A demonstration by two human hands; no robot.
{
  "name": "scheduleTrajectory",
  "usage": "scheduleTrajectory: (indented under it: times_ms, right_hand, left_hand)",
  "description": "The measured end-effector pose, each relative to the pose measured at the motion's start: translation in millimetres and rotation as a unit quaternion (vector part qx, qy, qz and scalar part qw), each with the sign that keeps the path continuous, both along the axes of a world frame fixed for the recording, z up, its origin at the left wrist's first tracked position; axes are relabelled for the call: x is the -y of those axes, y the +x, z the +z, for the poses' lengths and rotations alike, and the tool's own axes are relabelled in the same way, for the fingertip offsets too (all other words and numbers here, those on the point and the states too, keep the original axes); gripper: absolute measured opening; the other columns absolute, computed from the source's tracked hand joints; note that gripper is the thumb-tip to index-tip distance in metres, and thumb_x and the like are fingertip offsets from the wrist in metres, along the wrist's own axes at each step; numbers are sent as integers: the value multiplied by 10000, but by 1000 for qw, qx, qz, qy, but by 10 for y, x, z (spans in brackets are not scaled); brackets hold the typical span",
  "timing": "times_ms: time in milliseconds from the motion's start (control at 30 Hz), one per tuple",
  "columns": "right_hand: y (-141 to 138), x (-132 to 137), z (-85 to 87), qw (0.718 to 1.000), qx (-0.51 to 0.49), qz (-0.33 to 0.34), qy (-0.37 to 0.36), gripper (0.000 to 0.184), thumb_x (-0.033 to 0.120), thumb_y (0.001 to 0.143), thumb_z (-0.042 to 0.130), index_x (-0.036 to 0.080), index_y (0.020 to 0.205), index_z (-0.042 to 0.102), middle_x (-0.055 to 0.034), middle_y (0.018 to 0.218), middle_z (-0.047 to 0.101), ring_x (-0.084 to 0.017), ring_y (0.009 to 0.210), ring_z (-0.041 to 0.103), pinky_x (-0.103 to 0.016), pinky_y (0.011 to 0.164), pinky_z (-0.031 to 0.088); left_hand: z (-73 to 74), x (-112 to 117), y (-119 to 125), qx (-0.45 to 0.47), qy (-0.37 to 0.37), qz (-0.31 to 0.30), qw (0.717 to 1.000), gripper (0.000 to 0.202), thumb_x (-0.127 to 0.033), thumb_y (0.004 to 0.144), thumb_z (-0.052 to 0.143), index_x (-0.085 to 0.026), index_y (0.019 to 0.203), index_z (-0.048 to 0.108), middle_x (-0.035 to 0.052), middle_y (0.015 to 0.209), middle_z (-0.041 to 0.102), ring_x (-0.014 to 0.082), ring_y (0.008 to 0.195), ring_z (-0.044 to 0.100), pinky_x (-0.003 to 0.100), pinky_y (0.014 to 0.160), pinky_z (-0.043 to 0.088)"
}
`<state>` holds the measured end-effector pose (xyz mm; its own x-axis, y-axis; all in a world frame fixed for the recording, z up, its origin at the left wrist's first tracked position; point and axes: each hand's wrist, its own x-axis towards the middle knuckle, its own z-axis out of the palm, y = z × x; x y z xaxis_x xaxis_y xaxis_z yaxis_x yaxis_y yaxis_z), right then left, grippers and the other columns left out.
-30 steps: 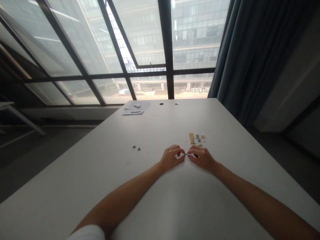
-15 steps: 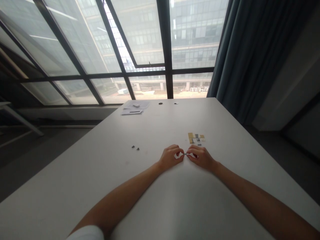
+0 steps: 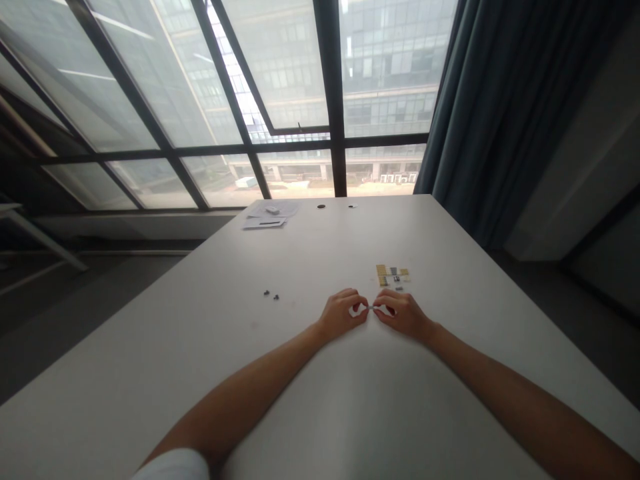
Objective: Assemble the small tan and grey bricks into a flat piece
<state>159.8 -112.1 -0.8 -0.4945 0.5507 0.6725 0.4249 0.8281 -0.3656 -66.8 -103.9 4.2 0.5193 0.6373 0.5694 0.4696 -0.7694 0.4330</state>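
Head camera view shows a big, flat, white table (image 3: 330, 420) with two bare hands working over it. The left hand (image 3: 345, 315) and the right hand (image 3: 404, 316) are close together, with the fingertips facing each other. Between them is a tiny grey piece (image 3: 371, 308). The left thumb and finger are pinched on one end of it, and the right thumb and finger are pinched on the other end. It is too small to tell its true shape.

Just past the right hand lies a group of small yellow, grey and black pieces (image 3: 382, 270), set out close to each other. Off to the left of the hands, well apart from them, sit two little dark lumps (image 3: 266, 293), near each other but not touching.

Far back on the left of the table are some thin white sheets of paper (image 3: 253, 217), with a small white thing (image 3: 273, 210) on top. A flat black circle (image 3: 321, 207) is near the far edge. Behind the table is a tall glass window (image 3: 300, 67) with dark bars, and a long blue cloth curtain (image 3: 475, 120) hangs to the right.
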Motion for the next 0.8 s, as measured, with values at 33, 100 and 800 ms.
scheduleTrajectory:
  times_ms: [33, 100, 800]
  right_hand:
    - [-1, 1, 3, 1000, 0, -3, 1, 48, 193, 900, 622, 202, 910, 668, -32, 847, 671, -100, 616, 558, -211, 558, 424]
    - [-3, 2, 4, 1000, -1, -9, 4, 46, 199, 899, 627, 201, 915, 671, -33, 851, 675, -99, 617, 561, -209, 554, 421]
    - [-17, 11, 23, 1000, -6, 0, 8, 71, 189, 922, 602, 199, 897, 668, -32, 831, 671, -99, 611, 555, -212, 568, 424]
  left_hand:
    - [1, 0, 1, 0, 0, 0, 1000, 75, -189, 821, 653, -208, 868, 708, -10, 702, 579, 119, 700, 541, 225, 687, 424]
    - [6, 0, 2, -1, 0, 2, 1000, 75, -191, 821, 653, -207, 867, 710, -9, 698, 576, 120, 702, 544, 226, 689, 426]
    - [3, -8, -1, 3, 6, -2, 1000, 73, -182, 818, 654, -210, 865, 703, -12, 694, 572, 118, 695, 542, 227, 680, 420]
